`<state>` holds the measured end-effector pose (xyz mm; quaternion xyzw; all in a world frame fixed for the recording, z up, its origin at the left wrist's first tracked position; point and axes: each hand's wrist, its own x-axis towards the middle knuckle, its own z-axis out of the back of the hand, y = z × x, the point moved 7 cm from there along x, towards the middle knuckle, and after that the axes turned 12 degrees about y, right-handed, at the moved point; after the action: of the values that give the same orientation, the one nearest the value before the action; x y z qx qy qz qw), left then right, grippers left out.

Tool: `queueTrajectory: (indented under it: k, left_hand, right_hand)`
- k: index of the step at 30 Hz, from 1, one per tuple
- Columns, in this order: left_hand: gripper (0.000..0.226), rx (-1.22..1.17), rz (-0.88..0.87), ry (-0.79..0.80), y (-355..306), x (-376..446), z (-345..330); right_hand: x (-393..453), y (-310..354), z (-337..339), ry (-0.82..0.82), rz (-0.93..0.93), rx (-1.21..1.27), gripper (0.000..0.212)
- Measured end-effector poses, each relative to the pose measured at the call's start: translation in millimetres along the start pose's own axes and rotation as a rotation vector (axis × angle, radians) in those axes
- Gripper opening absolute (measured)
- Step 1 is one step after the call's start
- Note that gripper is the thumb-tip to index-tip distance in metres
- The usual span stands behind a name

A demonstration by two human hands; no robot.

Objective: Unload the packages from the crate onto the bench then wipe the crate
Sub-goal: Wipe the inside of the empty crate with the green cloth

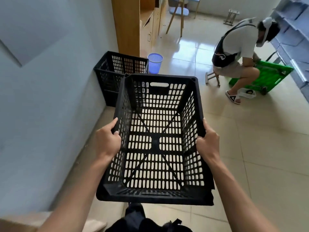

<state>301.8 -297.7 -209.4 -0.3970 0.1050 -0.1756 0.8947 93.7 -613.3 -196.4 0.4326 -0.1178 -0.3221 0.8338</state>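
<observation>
Black crate (155, 139) held aloft | left hand (107, 141) grips left rim | right hand (208, 143) grips right rim

The crate (155, 139) is black plastic, matt, with slotted walls and bottom. The second crate (120, 71) looks the same. The floor (267, 148) is glossy pale tile. The cupboard (128, 24) is smooth light wood. The bin (155, 63) is thin blue plastic.

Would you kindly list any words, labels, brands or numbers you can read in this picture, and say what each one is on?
None can be read.
Black crate held by the left hand and right hand: no label visible.
Slipper of the other person: a triangular mark, no letters legible.
</observation>
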Motion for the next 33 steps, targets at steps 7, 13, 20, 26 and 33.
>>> queueTrajectory:
  k: [7, 13, 20, 26, 33]
  left_hand:
    - [0.058, 0.001, -0.042, 0.002, -29.6, 141.7, -6.8]
    - [0.057, 0.019, -0.067, 0.021, -71.2, 258.1, -52.2]
    - [0.057, -0.009, -0.002, -0.005, -121.4, 359.5, -101.0]
    - [0.056, -0.053, 0.053, -0.013, -149.2, 444.6, -117.2]
    - [0.057, -0.108, 0.073, -0.052, -148.7, 561.5, -114.0]
  right_hand:
    - [125.9, 29.8, 12.5, -0.065, 0.026, 0.001, 0.081]
    - [242.7, 13.1, 29.0, -0.105, 0.046, 0.014, 0.081]
    - [389.5, -2.1, 62.7, -0.049, 0.056, 0.007, 0.08]
    - [504.9, 16.2, 70.7, 0.03, 0.089, 0.004, 0.08]
    - [642.4, 45.0, 42.5, 0.104, 0.084, -0.006, 0.082]
